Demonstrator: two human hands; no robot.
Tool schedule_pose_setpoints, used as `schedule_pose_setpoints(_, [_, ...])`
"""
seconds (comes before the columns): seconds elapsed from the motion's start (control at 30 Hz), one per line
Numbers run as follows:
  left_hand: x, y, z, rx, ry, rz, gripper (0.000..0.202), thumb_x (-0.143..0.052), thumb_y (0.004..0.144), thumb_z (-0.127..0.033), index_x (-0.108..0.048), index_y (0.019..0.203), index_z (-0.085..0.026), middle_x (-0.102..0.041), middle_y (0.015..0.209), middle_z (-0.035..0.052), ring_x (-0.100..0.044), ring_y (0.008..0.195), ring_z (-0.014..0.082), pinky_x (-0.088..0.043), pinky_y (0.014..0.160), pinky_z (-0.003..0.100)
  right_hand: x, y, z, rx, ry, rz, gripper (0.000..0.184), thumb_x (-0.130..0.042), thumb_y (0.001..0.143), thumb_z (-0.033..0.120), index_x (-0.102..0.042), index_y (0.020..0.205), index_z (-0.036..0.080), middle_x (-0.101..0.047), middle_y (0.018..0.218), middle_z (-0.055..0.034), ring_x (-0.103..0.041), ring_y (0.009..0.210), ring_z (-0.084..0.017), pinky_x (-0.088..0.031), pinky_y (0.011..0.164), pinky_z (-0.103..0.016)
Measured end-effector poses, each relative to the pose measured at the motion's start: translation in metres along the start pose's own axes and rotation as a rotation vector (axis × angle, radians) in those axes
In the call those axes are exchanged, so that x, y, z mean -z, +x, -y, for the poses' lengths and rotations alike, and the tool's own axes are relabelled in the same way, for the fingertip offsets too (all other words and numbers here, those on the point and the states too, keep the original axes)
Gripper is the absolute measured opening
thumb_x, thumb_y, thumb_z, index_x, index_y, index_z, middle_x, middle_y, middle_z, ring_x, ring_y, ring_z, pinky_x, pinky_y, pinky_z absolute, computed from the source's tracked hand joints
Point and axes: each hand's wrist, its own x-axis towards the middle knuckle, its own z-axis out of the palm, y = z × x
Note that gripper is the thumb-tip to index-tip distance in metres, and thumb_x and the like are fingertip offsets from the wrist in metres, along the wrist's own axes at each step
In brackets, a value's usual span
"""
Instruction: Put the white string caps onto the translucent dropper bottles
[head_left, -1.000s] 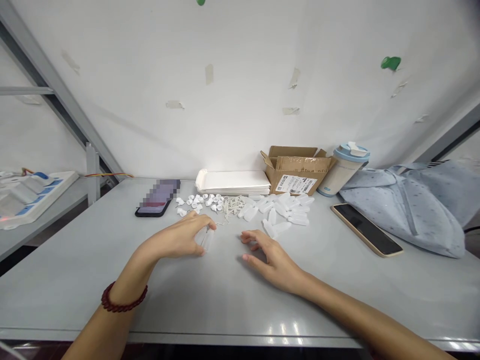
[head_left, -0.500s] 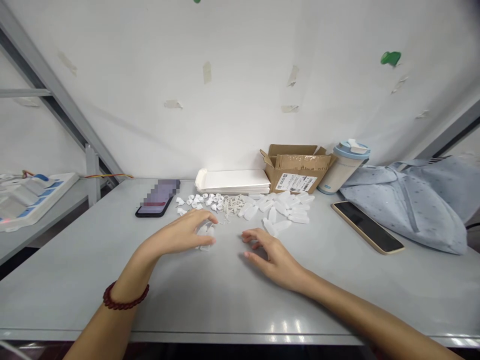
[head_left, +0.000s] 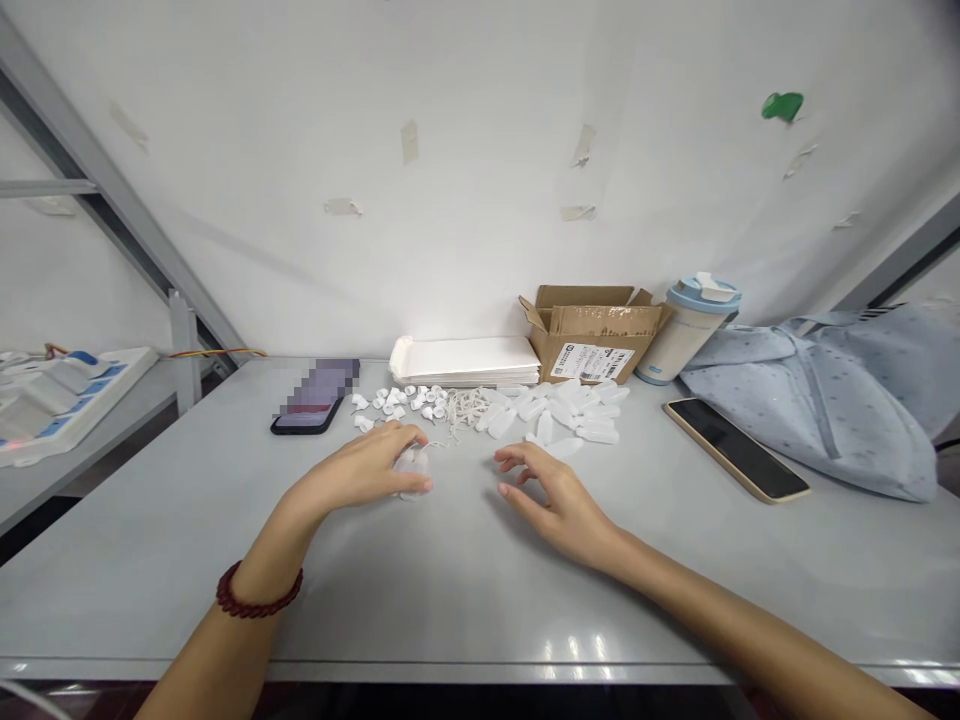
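My left hand (head_left: 367, 470) rests on the grey table (head_left: 465, 590), its fingers closed round a small clear plastic bottle (head_left: 414, 464). My right hand (head_left: 555, 498) hovers just to the right with fingers spread and curled, holding nothing. Its fingertips are close to a heap of several small clear bottles (head_left: 570, 415). Behind my left hand lie several small white caps (head_left: 401, 403) and a tangle of thin white strings (head_left: 465, 408).
A black phone (head_left: 313, 398) lies at the back left, a stack of white bags (head_left: 465, 362) and an open cardboard box (head_left: 592, 335) against the wall. A lidded cup (head_left: 690, 330), a second phone (head_left: 735, 462) and a blue cloth bag (head_left: 832, 395) sit at the right.
My right hand has slid a little forward and right toward the bottle heap. My left hand has kept its hold on the small bottle and shifted slightly.
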Motion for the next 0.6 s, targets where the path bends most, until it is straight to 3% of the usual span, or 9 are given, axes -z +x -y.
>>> schedule_pose_setpoints(0.2, [0.0007, -0.0046, -0.0018, 0.054, 0.079, 0.136, 0.071, -0.063, 0.064, -0.045, -0.045, 0.129, -0.023, -0.050, 0.119, 0.0086, -0.055, 0.099, 0.0286, -0.045, 0.078, 0.033, 0.0000, -0.0002, -0.0006, -0.028, 0.001, 0.018, 0.025, -0.052, 0.087, 0.022, -0.053, 0.111, 0.017, -0.063, 0.104, -0.0093, -0.061, 0.089, -0.018, -0.051, 0.076, -0.034])
schedule_pose_setpoints(0.6, [-0.0020, -0.0030, 0.0022, 0.063, 0.058, 0.130, 0.069, -0.058, 0.065, -0.040, -0.046, 0.131, -0.024, -0.053, 0.105, 0.0075, -0.057, 0.089, 0.0264, -0.045, 0.072, 0.032, -0.0019, 0.0002, -0.0025, -0.092, 0.020, 0.037, 0.025, -0.052, 0.086, 0.023, -0.054, 0.111, 0.017, -0.063, 0.104, -0.0088, -0.060, 0.090, -0.018, -0.050, 0.074, -0.033])
